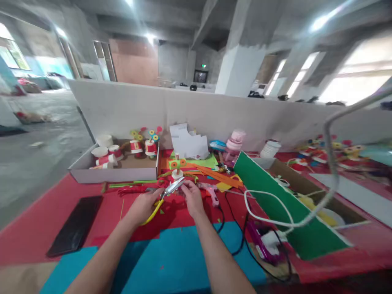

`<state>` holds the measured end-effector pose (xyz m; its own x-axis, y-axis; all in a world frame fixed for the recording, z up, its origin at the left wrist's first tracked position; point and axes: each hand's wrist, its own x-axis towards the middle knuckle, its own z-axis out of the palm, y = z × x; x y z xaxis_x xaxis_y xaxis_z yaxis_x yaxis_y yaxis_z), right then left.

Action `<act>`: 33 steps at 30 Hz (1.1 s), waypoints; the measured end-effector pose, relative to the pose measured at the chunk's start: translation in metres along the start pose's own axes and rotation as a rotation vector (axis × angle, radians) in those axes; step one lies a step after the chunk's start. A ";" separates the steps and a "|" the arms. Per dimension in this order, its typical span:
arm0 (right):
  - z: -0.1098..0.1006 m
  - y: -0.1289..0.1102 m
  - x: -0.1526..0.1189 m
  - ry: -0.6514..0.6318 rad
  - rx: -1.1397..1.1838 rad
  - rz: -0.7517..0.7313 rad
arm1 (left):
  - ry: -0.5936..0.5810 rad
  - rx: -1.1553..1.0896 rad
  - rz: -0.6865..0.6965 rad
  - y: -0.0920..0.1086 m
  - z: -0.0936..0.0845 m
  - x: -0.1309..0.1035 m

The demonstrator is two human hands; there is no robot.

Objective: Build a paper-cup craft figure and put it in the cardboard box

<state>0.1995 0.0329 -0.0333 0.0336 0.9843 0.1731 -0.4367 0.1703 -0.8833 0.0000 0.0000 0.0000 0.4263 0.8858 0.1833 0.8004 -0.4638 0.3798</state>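
While in left hand (pixel 145 209) — yellow-handled scissors (pixel 172 187)

At the fingers (pixel 190 189), the scissors (pixel 171 188) have yellow handles and silver blades. Right of the fingers are a pink glue gun (pixel 212 194) and a box (pixel 284 210) with a green side; beyond them, orange strips (pixel 218 175) and red-and-white cups (pixel 150 148); nearer than them, blue paper (pixel 171 257).

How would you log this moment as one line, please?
left hand: holding yellow-handled tool | right hand: near its tip, grip unclear | pink glue gun: right of both hands
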 end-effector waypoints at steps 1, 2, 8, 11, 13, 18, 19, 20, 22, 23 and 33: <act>0.000 -0.001 -0.001 0.002 -0.003 0.001 | 0.003 -0.002 -0.002 0.000 0.000 0.000; 0.001 -0.002 -0.001 0.003 -0.006 0.002 | 0.004 -0.001 -0.003 0.001 -0.001 0.000; 0.003 -0.008 -0.005 -0.016 -0.024 0.002 | -0.015 0.053 0.002 0.005 -0.006 -0.002; 0.002 -0.011 -0.006 -0.036 -0.069 -0.012 | -0.024 0.109 -0.012 0.008 -0.011 -0.003; 0.002 -0.012 -0.006 -0.044 -0.104 -0.020 | -0.033 0.142 -0.026 0.010 -0.014 -0.004; 0.000 -0.014 -0.006 -0.062 -0.161 -0.036 | -0.063 0.191 -0.031 0.012 -0.022 -0.006; 0.000 -0.014 -0.006 -0.068 -0.164 -0.035 | -0.069 0.201 -0.033 0.012 -0.023 -0.006; 0.000 -0.014 -0.007 -0.074 -0.166 -0.033 | -0.073 0.209 -0.035 0.011 -0.024 -0.007; 0.000 -0.015 -0.006 -0.080 -0.168 -0.032 | -0.072 0.216 -0.034 0.011 -0.025 -0.007; 0.000 -0.015 -0.006 -0.080 -0.170 -0.032 | -0.070 0.214 -0.029 0.010 -0.026 -0.007; 0.001 -0.015 -0.006 -0.085 -0.176 0.005 | -0.093 0.212 -0.027 0.012 -0.030 -0.007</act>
<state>0.2055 0.0244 -0.0206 -0.0476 0.9790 0.1984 -0.2726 0.1783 -0.9455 -0.0061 -0.0110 0.0300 0.4324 0.8974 0.0875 0.8786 -0.4412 0.1831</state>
